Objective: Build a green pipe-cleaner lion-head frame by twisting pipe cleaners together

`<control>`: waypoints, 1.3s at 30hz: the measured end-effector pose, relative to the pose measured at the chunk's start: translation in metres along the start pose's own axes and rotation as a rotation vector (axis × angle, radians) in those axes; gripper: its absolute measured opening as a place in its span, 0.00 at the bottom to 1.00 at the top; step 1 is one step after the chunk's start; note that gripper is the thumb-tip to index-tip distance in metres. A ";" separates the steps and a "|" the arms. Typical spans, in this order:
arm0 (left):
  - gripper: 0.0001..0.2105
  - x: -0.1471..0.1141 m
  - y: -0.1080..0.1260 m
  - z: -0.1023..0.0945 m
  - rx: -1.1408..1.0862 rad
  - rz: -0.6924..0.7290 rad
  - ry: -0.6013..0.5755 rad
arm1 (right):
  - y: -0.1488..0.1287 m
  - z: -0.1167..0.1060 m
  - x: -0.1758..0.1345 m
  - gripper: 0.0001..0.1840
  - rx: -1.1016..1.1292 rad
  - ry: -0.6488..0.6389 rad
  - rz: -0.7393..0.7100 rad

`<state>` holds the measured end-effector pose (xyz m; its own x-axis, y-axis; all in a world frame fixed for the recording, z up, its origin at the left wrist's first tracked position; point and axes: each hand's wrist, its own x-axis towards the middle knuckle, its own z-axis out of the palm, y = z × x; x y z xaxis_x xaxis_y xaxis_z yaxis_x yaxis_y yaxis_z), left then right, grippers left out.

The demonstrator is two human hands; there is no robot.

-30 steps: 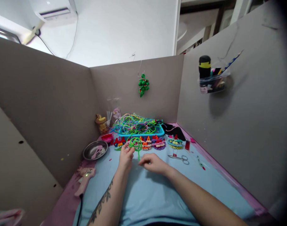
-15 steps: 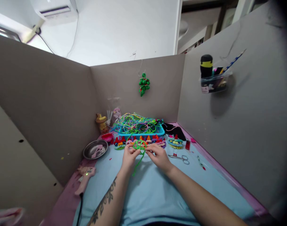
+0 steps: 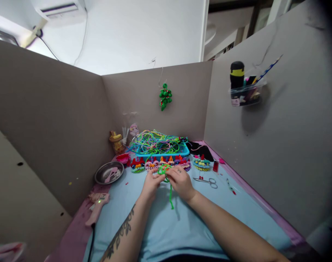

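Note:
A looped piece of bright green cord is held up between both hands over the front of the table, its loose tail hanging down. My left hand pinches the looped part from the left side. With bent fingers, my right hand grips the same loops from the right, hiding part of them. Just behind the hands stands a row of colourful crocheted-looking figures; another, blue and yellow figure sits to the right.
A blue tray heaped with tangled cords stands at the back. Scissors lie right, near a red piece. To the left are a metal bowl and a pink glue gun with its cable. Grey panels enclose the table.
The loops have drawn closer between my hands and shifted slightly right. My right hand has turned inward over them, and the hanging tail has swung to the right.

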<state>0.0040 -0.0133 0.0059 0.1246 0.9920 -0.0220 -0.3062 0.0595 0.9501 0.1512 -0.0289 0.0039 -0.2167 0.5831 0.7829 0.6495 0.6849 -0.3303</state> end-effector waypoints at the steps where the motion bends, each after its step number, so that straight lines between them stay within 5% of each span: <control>1: 0.27 0.000 0.000 0.000 -0.008 -0.004 -0.007 | 0.000 0.000 0.000 0.11 -0.002 -0.003 -0.002; 18: 0.23 0.000 -0.003 -0.002 0.225 0.319 -0.015 | 0.005 0.008 0.006 0.08 0.072 -0.076 0.211; 22: 0.23 0.002 -0.003 -0.004 0.207 0.296 0.013 | 0.008 0.005 0.007 0.06 0.164 -0.042 0.227; 27: 0.24 0.009 -0.003 -0.010 0.072 0.225 0.090 | 0.001 -0.001 0.005 0.17 0.182 -0.036 0.056; 33: 0.25 0.010 -0.005 -0.009 -0.012 0.181 0.102 | -0.009 0.006 -0.001 0.09 0.129 -0.184 -0.074; 39: 0.21 0.008 -0.008 -0.008 0.241 0.324 0.001 | -0.006 0.001 0.002 0.06 0.368 -0.081 0.149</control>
<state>-0.0002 -0.0054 -0.0048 0.0567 0.9552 0.2905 -0.0995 -0.2841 0.9536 0.1457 -0.0316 0.0065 -0.2065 0.7100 0.6732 0.3770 0.6927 -0.6149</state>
